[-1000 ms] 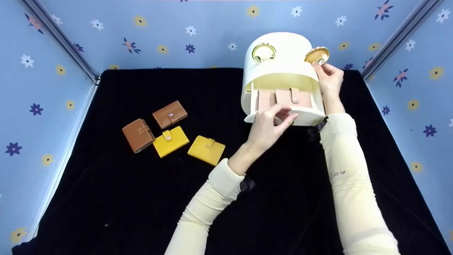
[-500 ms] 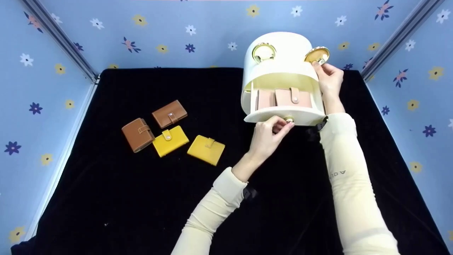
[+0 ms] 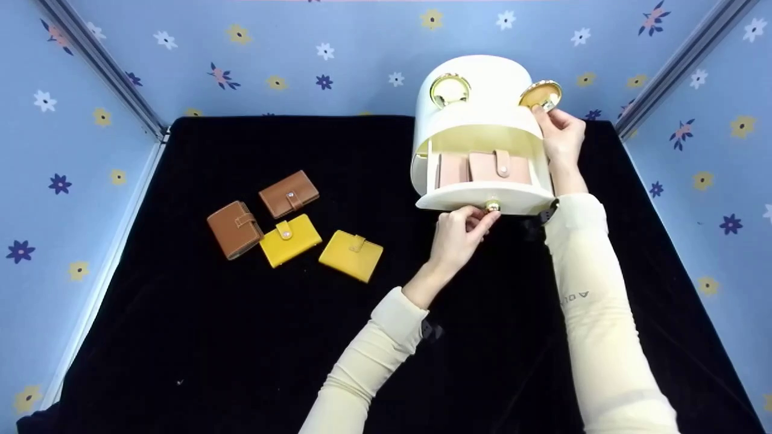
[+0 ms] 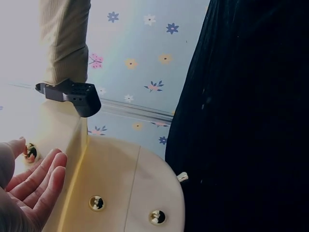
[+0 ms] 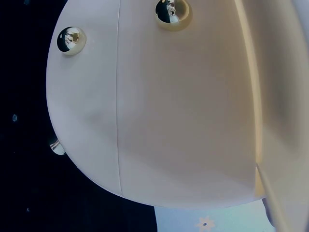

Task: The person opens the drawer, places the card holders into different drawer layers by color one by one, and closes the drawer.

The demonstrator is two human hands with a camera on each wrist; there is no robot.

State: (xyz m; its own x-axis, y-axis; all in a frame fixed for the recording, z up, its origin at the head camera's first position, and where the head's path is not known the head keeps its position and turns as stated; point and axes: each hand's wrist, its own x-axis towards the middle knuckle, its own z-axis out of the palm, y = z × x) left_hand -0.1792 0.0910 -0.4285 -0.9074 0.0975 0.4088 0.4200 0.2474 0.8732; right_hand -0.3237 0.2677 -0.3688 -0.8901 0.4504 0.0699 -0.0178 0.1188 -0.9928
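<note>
A white rounded drawer box [image 3: 482, 78] stands at the back right, its top drawer [image 3: 452, 198] pulled out. Two pink wallets [image 3: 452, 169] [image 3: 482, 169] stand side by side in that drawer. With thumb and finger, my left hand [image 3: 456, 241] pinches the gold knob [image 3: 493, 206] on the drawer front. My right hand [image 3: 564, 140] holds the lower edge of the round gold-rimmed piece [image 3: 540, 93] at the box's upper right; its far fingers are partly hidden. The left wrist view shows the drawer knob [image 4: 32, 152] by my left thumb.
Two brown wallets [image 3: 235, 230] [image 3: 289, 194] and two yellow ones [image 3: 292, 240] [image 3: 352, 255] lie left on the black cloth [image 3: 241, 337]. A second gold-rimmed round piece [image 3: 450, 90] sits at the box's upper left. Lower gold knobs [image 5: 71, 40] [image 5: 174, 13] show in the right wrist view.
My left hand has moved down from in front of the drawer's upper edge to the knob and now pinches it. The right hand and the pulled-out drawer look unmoved.
</note>
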